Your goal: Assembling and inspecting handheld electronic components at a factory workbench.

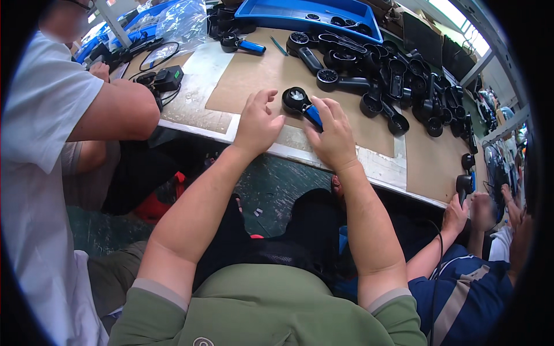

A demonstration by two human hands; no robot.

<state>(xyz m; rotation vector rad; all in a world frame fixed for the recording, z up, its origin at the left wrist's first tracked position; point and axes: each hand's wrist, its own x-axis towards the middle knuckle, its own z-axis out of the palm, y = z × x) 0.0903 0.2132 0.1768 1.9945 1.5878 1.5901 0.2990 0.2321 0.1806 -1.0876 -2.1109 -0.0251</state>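
Observation:
A partly assembled handheld fan [295,98] lies at the near side of the table, with a round black head and pale blades inside. Its handle carries a blue cylinder, which looks like a battery cell [313,116]. My right hand [333,134] has its thumb and fingers around the handle end, hiding part of it. To the left of the fan head, my left hand [259,123] is raised with its fingers apart, holding nothing. Another such open fan with a blue cell [252,46] rests farther back on the table.
Many black fan housings [346,57] are heaped at the right, beside a blue tray [277,12] at the back. A black box with cables [168,79] sits at the left. Co-workers flank me; the right one's hand [455,215] holds a black fan part.

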